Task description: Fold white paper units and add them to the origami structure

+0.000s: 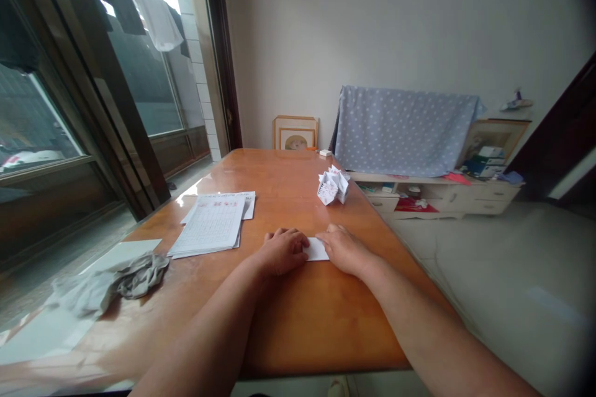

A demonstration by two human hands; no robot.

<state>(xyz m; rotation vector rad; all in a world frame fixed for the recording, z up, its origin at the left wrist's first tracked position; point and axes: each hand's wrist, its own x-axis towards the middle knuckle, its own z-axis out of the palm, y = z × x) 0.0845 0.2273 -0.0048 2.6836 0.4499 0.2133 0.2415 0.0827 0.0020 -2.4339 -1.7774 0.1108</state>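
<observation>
A: Surroundings, please.
B: Beyond the right hand (343,249), one angular cluster of folded white printed paper (333,185). To the left, one flat stack of white sheets with red marks (209,223); nearer, one rumpled grey cloth (144,274), softly creased.
A: Support?
B: One glossy orange-brown table (288,180), rounded far corners.
A: Piece in work?
B: One small white rectangular paper piece (317,249), flat on the table between the hands, ends partly covered.
A: Fingers?
B: Left hand (284,250) curled, right reaching over the paper's edge; whether either pinches, cannot tell.
</observation>
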